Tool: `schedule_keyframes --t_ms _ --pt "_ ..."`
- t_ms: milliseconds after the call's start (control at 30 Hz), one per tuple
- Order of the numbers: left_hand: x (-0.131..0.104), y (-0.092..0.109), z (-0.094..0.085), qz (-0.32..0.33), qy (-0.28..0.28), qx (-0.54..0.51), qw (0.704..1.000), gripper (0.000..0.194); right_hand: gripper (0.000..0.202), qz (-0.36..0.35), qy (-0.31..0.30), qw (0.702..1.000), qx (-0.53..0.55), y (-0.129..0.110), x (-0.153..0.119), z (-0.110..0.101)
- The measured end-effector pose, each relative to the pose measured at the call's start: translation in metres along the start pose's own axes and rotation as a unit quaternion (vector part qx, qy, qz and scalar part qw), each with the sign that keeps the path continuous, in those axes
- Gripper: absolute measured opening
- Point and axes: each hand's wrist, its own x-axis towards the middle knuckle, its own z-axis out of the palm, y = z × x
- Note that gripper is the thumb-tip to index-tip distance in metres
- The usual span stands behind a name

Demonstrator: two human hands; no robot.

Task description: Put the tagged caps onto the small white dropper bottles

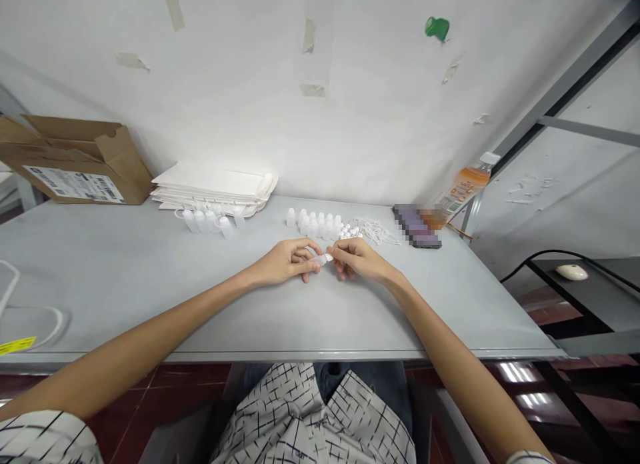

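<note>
My left hand [287, 261] is closed around a small translucent plastic dropper bottle [319, 259], which lies tilted with its top toward the right. At that top, my right hand [359, 256] pinches a small white cap [329, 257]. The fingertips partly hide the cap, so I cannot tell how firmly it sits. Just beyond my hands stand several similar white bottles [313, 227] in rows. Small white caps [349, 233] lie beside them, with a loose pile of thin white loops [377, 231] further right.
Left of centre stand several bottles with loops [200, 222], before a stack of white envelopes [210, 184]. A cardboard box [85, 161] occupies the back left. At the right are a phone [415, 225] and a drink bottle [463, 191]. A white cable [55, 324] lies at the left.
</note>
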Motion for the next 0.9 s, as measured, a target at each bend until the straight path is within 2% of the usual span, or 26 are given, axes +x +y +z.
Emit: schedule_keyframes --t_ms 200,367,533,667,900 --pt "0.0 0.0 0.0 0.0 0.003 0.006 1.0 0.036 0.047 0.01 0.002 0.999 -0.035 0.001 0.001 0.002" --pt "0.001 -0.001 0.001 -0.001 0.003 0.006 1.0 0.035 0.038 -0.01 0.035 0.999 -0.027 -0.002 0.0 0.004" --pt "0.0 0.003 0.001 0.001 0.001 0.0 1.0 0.035 0.034 -0.005 0.008 0.999 0.035 -0.01 -0.004 0.002" --pt "0.0 0.002 0.001 -0.005 0.0 0.01 1.0 0.037 0.033 -0.011 -0.013 0.999 0.037 -0.012 -0.006 -0.001" --pt "0.0 0.005 0.001 0.013 0.003 0.011 1.0 0.033 0.05 0.033 -0.012 0.999 -0.005 -0.006 -0.003 -0.001"
